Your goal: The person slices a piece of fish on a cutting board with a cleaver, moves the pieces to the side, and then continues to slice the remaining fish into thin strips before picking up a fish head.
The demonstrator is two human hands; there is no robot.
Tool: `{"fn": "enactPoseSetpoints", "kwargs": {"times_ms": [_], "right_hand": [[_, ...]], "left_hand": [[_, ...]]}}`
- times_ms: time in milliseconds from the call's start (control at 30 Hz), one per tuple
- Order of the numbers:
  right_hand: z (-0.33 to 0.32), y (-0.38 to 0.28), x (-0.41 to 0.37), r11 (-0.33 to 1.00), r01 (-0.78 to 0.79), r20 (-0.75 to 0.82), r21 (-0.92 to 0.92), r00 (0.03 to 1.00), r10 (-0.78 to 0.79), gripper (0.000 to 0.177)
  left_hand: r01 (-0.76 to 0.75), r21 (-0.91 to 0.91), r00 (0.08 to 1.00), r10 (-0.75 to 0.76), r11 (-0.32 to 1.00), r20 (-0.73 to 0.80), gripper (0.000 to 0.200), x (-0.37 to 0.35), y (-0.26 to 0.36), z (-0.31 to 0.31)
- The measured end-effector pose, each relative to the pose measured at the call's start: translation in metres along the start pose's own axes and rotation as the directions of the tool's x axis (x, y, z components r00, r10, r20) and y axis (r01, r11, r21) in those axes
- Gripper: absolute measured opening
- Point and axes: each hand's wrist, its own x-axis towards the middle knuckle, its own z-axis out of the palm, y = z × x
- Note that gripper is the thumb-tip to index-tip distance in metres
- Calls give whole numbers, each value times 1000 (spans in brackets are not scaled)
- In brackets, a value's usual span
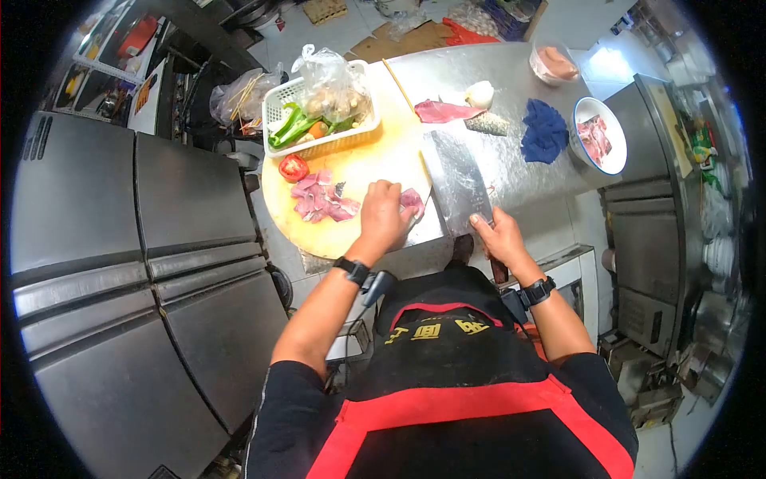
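My left hand (pixel 384 209) is closed at the right edge of the round yellow cutting board (pixel 307 233), fingers bent against a small piece of pink meat (pixel 412 201). My right hand (pixel 501 238) grips the handle of a wide cleaver (pixel 459 180), whose blade lies just right of the board, over the metal table. Thin slices of meat (pixel 319 199) lie on the board left of my left hand, beside a cut tomato (pixel 293 168). Behind them a white basket (pixel 323 145) holds green peppers (pixel 294 126) and a plastic bag.
On the metal table (pixel 511 80) are a strip of meat (pixel 443 112), a white round item (pixel 479 94), a blue cloth (pixel 545 132), a bowl of meat (pixel 596 137) and a container (pixel 553 65). Steel cabinets (pixel 96 263) stand on the left.
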Motion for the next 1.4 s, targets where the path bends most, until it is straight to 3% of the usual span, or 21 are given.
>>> {"fn": "enactPoseSetpoints", "kwargs": {"times_ms": [67,133,267,333,433,533,633,700,767,800,900,933,967,1033,1067,1267,1333,1400], "right_hand": [[-4,5,3,998,-55,29,-26,998,56,38],[3,20,2,994,104,-42,-20,994,-105,40],[10,48,5,989,147,-8,-14,989,-147,39],[7,27,-4,996,13,45,89,999,-17,35],[5,16,-9,994,-64,94,92,994,55,31],[6,18,-11,996,-21,95,82,995,13,30],[7,20,-12,994,-36,99,107,995,25,29],[6,18,-14,991,-55,107,125,993,42,28],[5,17,-15,987,-75,121,141,991,58,28],[5,18,-14,989,-65,121,136,991,49,28],[5,19,-12,987,-82,146,136,987,61,28],[5,19,-12,985,-105,169,136,982,82,29],[5,20,-12,984,-109,165,139,983,85,29],[8,22,-10,990,-89,194,108,979,67,30],[9,22,-11,990,-93,194,110,979,71,30],[12,22,-13,990,-114,211,78,973,95,33],[18,30,-11,999,35,129,27,991,-38,34],[13,27,-11,999,-18,163,32,987,13,35]], "left_hand": [[76,-4,997,-76,997,10,18,10,11,10],[88,2,995,-88,996,53,16,17,8,16],[107,-21,988,-104,994,119,15,19,7,19],[103,-41,986,-96,994,137,16,15,6,17],[72,-115,989,-56,991,140,16,21,-6,10],[130,-124,960,-93,984,263,17,28,-18,9],[94,-230,971,-37,969,238,21,35,-25,5],[169,-156,941,-112,973,320,31,41,-29,3],[-72,-140,996,78,988,33,38,42,-31,3],[-91,-44,996,92,995,8,47,42,-29,-1],[-24,64,997,28,998,-67,47,19,-14,-14],[-25,40,996,21,999,84,49,9,-14,-17],[-29,38,996,25,999,89,49,1,-10,-17],[-256,82,950,235,963,204,57,-12,-10,-12],[-258,89,927,220,962,303,63,-17,-14,-8],[-248,100,922,203,964,329,62,-23,-21,1],[-247,107,919,198,963,341,62,-23,-21,1],[-248,113,915,195,962,352,62,-24,-22,2]]}}
